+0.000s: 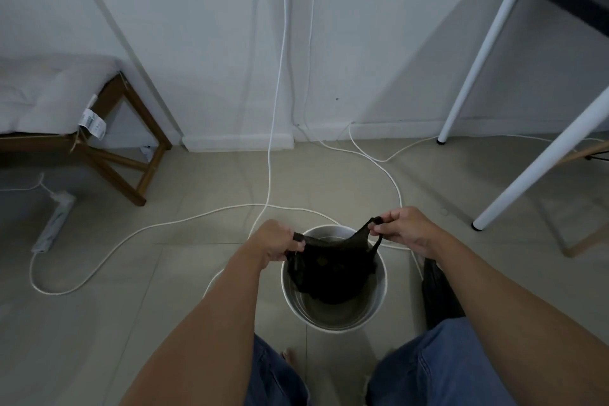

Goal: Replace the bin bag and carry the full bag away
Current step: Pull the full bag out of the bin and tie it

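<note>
A round metal bin [380, 293] stands on the tiled floor in front of my knees. A thin black bin bag [329, 269] hangs over its mouth and dips inside. My left hand [276, 242] grips the bag's left handle at the bin's left rim. The right handle is pinched by my right hand [403, 231] above the far right rim. A second dark bag [436, 293] lies on the floor to the right of the bin, partly hidden by my right forearm.
White cables [164, 224] loop over the floor around the bin. A power strip [54, 221] lies at the left. A wooden stool with a white cushion [49, 99] stands at the far left. White table legs [527, 171] slant down at the right.
</note>
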### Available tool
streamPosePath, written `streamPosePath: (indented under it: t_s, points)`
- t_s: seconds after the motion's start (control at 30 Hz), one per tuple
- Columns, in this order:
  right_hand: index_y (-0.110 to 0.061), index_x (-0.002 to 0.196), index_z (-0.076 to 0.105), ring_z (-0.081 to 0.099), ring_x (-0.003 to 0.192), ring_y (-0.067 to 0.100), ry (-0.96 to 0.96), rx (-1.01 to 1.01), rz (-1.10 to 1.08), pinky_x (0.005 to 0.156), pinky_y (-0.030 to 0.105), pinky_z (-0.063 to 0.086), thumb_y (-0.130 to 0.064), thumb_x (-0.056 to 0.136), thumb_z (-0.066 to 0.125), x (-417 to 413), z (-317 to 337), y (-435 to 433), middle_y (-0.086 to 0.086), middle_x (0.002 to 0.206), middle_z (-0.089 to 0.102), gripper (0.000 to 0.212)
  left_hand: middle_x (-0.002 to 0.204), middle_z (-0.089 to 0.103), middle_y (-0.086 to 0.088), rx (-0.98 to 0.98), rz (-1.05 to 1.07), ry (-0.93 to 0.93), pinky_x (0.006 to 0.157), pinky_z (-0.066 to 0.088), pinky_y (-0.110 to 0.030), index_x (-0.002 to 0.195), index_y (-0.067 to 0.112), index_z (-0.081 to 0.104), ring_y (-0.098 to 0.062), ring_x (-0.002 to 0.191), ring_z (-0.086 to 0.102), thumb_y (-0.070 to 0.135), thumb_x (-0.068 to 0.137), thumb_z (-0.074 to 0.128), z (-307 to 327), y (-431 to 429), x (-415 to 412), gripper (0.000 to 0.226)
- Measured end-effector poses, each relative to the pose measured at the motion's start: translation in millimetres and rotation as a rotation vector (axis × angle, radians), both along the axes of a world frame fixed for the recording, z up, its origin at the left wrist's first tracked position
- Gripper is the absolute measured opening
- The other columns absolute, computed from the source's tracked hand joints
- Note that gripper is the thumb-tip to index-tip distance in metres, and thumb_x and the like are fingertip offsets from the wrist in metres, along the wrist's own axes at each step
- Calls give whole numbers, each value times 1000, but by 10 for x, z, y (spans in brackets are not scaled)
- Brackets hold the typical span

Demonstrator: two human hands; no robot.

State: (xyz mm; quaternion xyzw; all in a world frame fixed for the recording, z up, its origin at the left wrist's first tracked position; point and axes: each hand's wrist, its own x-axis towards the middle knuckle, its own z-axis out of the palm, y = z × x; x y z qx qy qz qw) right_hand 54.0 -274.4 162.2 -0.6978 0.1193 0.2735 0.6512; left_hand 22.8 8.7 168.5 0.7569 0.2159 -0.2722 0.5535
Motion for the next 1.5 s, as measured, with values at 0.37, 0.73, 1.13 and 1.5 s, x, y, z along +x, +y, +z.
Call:
streamPosePath:
  t_s: [0.37, 0.73, 1.13, 1.5]
  points:
    - [-4, 69, 62, 63, 107, 15, -138, 181, -100, 102, 27, 40, 6, 80, 65, 72, -133, 26, 5, 109, 72, 15, 106, 72, 4, -204, 265, -356, 77, 45, -7, 95, 1, 76, -5, 96, 65, 13, 79, 77, -107, -189, 129, 20]
    - [-4, 127, 58, 36, 59, 13, -205, 220, 47, 62, 21, 32, 0, 96, 47, 85, -121, 316, 4, 66, 40, 33, 59, 42, 4, -181, 197, -368, 53, 31, -24, 114, 12, 70, -8, 50, 35, 13, 97, 54, -218, -436, 105, 24]
    - [-5, 117, 46, 41, 54, 13, -109, 178, 299, 53, 23, 31, 3, 95, 48, 23, -133, 465, 5, 59, 53, 23, 63, 54, -6, -142, 36, -288, 48, 33, -20, 101, 9, 39, -10, 51, 42, -3, 92, 41, -287, -575, 64, 15]
    - [-4, 99, 60, 47, 47, 14, -22, 151, 300, 51, 24, 35, -3, 91, 59, 24, -193, 496, 7, 60, 59, 8, 62, 59, -5, -251, -118, -283, 46, 36, -16, 99, 10, 36, -4, 45, 47, -10, 92, 42, -201, -686, 21, 23]
